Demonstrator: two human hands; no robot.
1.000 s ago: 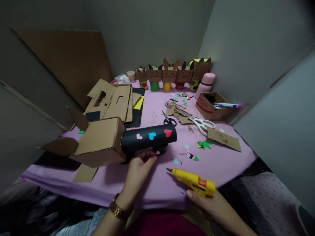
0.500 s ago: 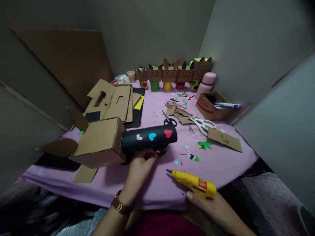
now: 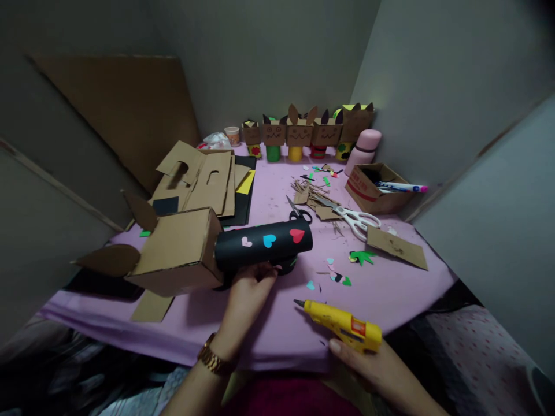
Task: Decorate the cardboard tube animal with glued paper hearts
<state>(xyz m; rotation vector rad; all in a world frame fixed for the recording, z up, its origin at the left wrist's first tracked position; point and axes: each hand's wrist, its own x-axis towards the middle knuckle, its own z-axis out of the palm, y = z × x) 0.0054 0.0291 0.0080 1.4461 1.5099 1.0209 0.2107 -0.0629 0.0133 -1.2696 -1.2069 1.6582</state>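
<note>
Pink tabletop (image 3: pixel 269 329): left hand (image 3: pixel 249 292) fingers pinch black heart-dotted paper tube (image 3: pixel 264 245), likely light, crushable, best gripped mid-length; right hand (image 3: pixel 375 370) fingers clasp yellow glue gun (image 3: pixel 342 326).

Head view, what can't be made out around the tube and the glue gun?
Underside of the tube: hidden by the tube itself and by the left hand gripping it from below.
Glue gun grip and trigger: covered by the right hand.
Inside of the box: hidden by its wall; only a marker sticks out.
Faces on the figures at the back: too small and dim.
</note>
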